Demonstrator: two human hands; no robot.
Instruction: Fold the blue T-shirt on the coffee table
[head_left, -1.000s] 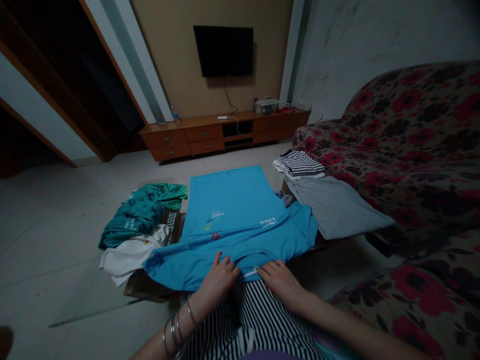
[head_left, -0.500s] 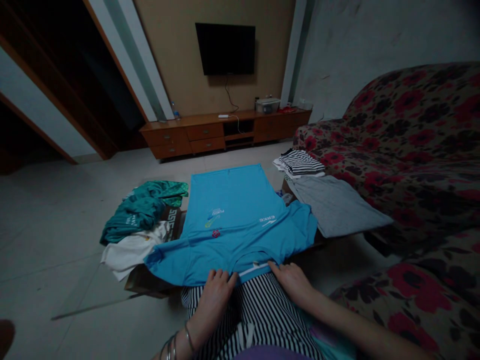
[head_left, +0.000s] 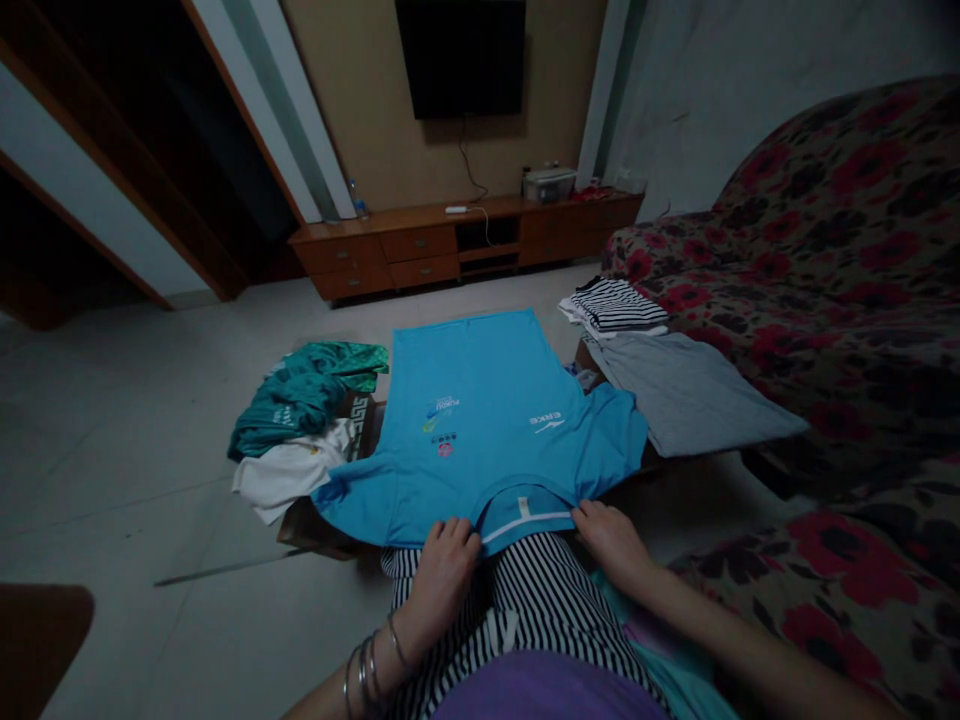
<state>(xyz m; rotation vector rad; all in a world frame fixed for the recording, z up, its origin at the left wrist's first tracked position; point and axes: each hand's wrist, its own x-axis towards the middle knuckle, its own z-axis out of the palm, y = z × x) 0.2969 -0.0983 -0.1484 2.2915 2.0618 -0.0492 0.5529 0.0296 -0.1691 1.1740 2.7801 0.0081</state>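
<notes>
On the person's lap and a low cardboard box [head_left: 300, 520] in front of them lies a blue shirt [head_left: 480, 420], spread flat with its front up, hem toward the far wall and collar toward the person. Both hands sit at the near edge of the shirt, one on each side of the neck opening. Left hand [head_left: 442, 560], wrist ringed with bangles [head_left: 371, 665], has its fingers curled over the shoulder seam just left of the collar — whether it pinches the cloth or only presses on it cannot be told. Right hand [head_left: 611, 540] rests on the right shoulder of the shirt, fingers together and laid flat, fingertips touching the fabric beside the collar; a firm hold does not show. So the shirt stretches away from both hands, its collar band lying between them, its sleeves spread to either side.

Beneath the hands is a black-and-white striped garment [head_left: 517, 610] on the lap. Left of the shirt, touching its sleeve, lie a crumpled green garment [head_left: 300, 400] and a white one [head_left: 289, 475]. Right of it a grey garment [head_left: 690, 395] lies flat, with a folded striped pile [head_left: 615, 305] just beyond it, both against a floral sofa [head_left: 825, 250]. Farther back stands a wooden cabinet [head_left: 450, 245] under a wall-mounted TV [head_left: 461, 55].
</notes>
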